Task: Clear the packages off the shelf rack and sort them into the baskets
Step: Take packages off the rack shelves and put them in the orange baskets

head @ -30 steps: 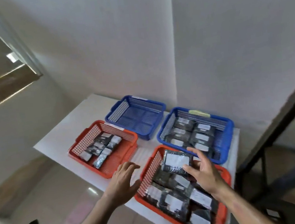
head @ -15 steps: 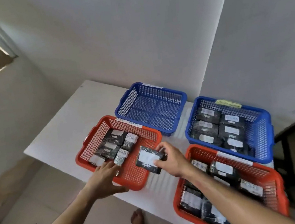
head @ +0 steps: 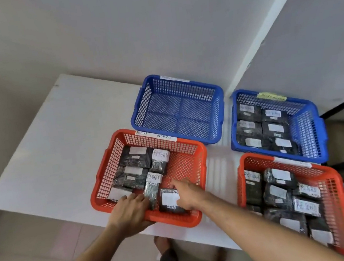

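On the surface [head: 58, 146] we count two blue baskets [head: 220, 101] and two red baskets [head: 97, 194]. Our left hand [head: 127, 214] and right hand [head: 188, 196] rest straight-fingered on one's six packages [head: 135, 157].

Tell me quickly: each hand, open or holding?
Left hand: open, resting on the red basket's near rim.
Right hand: touches a package; grip cannot be told.

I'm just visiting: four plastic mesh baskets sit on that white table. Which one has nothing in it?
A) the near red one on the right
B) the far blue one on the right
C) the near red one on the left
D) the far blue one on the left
D: the far-left blue plastic mesh basket shows only its bare mesh floor, while black plastic-wrapped packages lie in the others.
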